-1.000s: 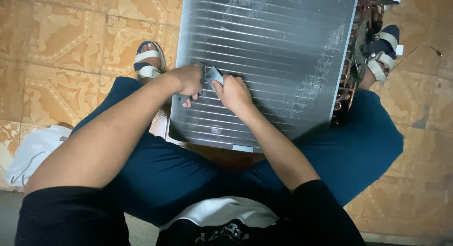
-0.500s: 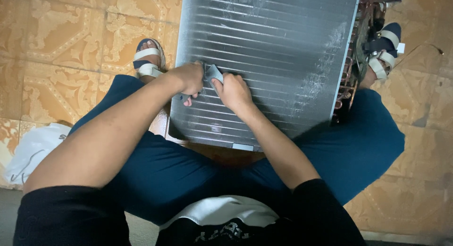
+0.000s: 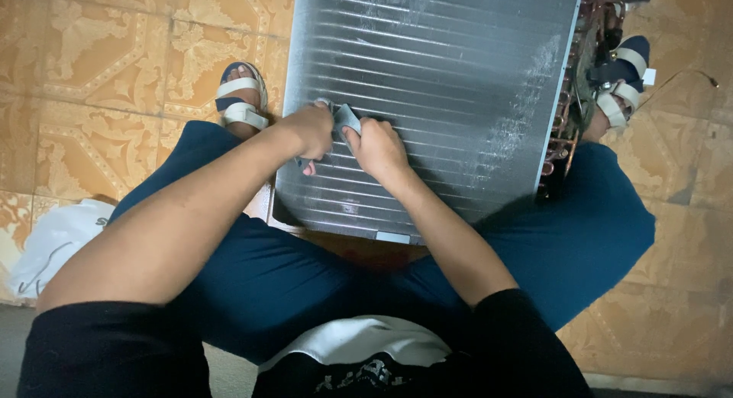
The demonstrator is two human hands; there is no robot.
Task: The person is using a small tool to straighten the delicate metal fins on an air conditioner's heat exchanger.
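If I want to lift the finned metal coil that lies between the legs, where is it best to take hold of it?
Probably by the plain metal frame edges of the coil, from its left side and near edge. The thin fins look easily bent, and the right side has exposed copper tube bends. Both the left hand and right hand rest on the fins.

A small flat grey tool, seemingly a fin comb, is pinched between the two hands, its upper edge showing just above the knuckles and tilted against the metal. Under both hands lies a large silver finned coil panel, ribbed with horizontal lines, scuffed pale in patches to their right and above them.
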